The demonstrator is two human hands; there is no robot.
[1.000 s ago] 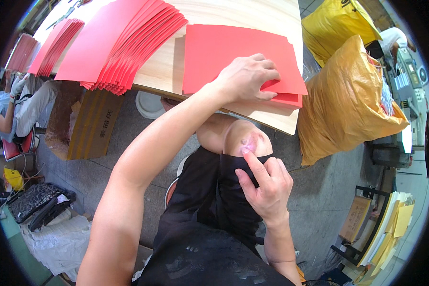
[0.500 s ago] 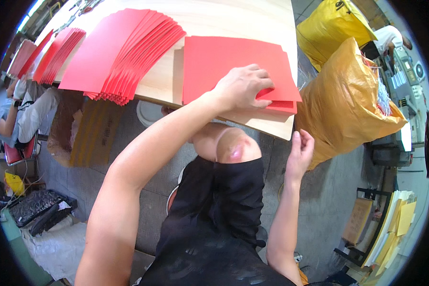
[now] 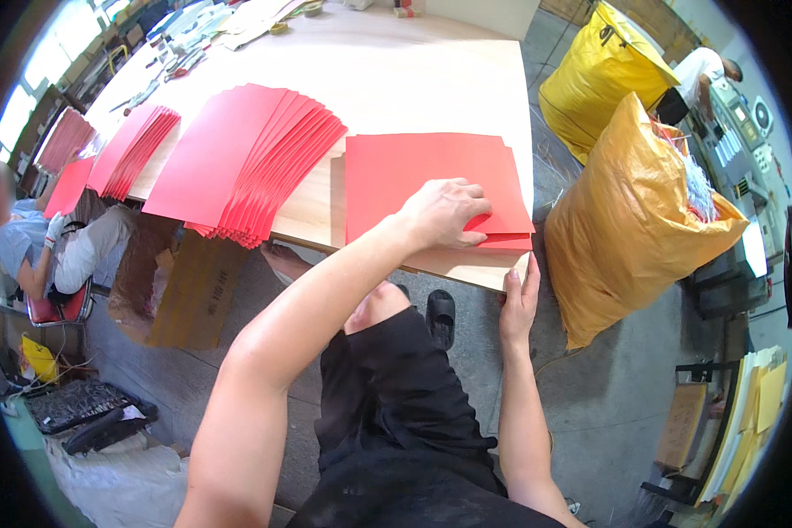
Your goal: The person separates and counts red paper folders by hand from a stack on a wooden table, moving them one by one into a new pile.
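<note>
A stack of red paper sheets (image 3: 387,167) lies near the table's front right corner. My left hand (image 3: 449,213) rests on top of it, fingers bent and spread, thumb at the front edge. Beneath the thumb side, the sheets' edges are slightly parted. My right hand (image 3: 520,308) is raised beside the table corner, just below the stack's right end, with thumb and fingers apart. Nothing shows in it; whether its fingertips touch the table edge I cannot tell. Left of the stack lies a large fan of red sheets (image 3: 229,167), overhanging the front edge.
A smaller red fan (image 3: 135,150) lies farther left, where a seated, gloved person (image 3: 26,229) holds a red sheet. Scissors and papers lie at the table's back left. An orange sack (image 3: 629,229) and yellow sack (image 3: 603,75) stand right. A cardboard box (image 3: 198,295) sits below the table.
The view has shifted, so the table sits lower in it. My right hand has come up to the table corner. My left hand stays on the red stack. My legs have moved.
</note>
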